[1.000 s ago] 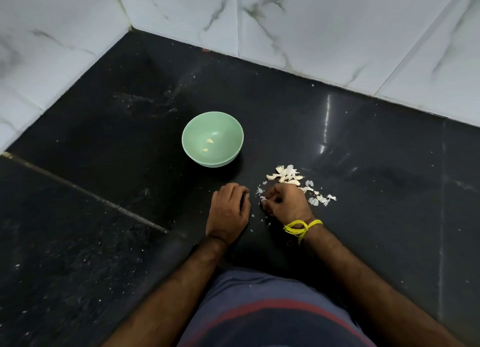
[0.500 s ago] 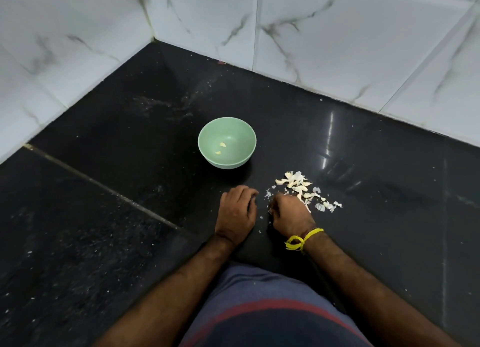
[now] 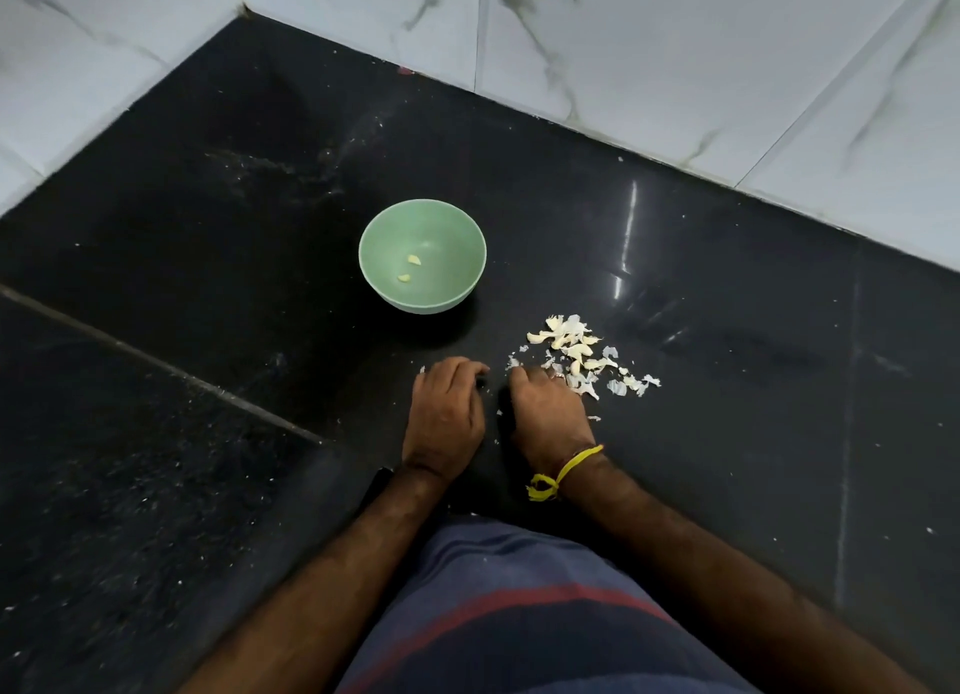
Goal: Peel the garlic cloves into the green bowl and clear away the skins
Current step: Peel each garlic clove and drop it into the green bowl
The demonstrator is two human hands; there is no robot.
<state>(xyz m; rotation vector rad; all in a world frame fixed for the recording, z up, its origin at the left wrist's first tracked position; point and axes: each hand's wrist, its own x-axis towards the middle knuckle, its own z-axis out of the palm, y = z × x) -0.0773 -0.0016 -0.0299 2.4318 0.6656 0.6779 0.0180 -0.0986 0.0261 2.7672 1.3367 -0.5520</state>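
A green bowl (image 3: 457, 236) stands on the black floor with two peeled garlic cloves (image 3: 410, 268) inside. To its right and nearer me lies a heap of garlic cloves and white skins (image 3: 576, 350). My left hand (image 3: 445, 415) rests knuckles-up on the floor with its fingers curled under. My right hand (image 3: 545, 413), with a yellow band at the wrist, sits curled beside it, its fingertips at the near edge of the heap. Whatever either hand holds is hidden beneath the fingers.
Black floor tiles (image 3: 208, 236) meet white marble wall tiles (image 3: 675, 54) at the back and left, forming a corner. Small white flecks dot the floor. My lap in blue cloth with a red stripe (image 3: 530, 615) fills the bottom.
The view has shifted, so bowl and heap sit slightly differently in frame. Both hands stay close together near the heap, with barely any movement.
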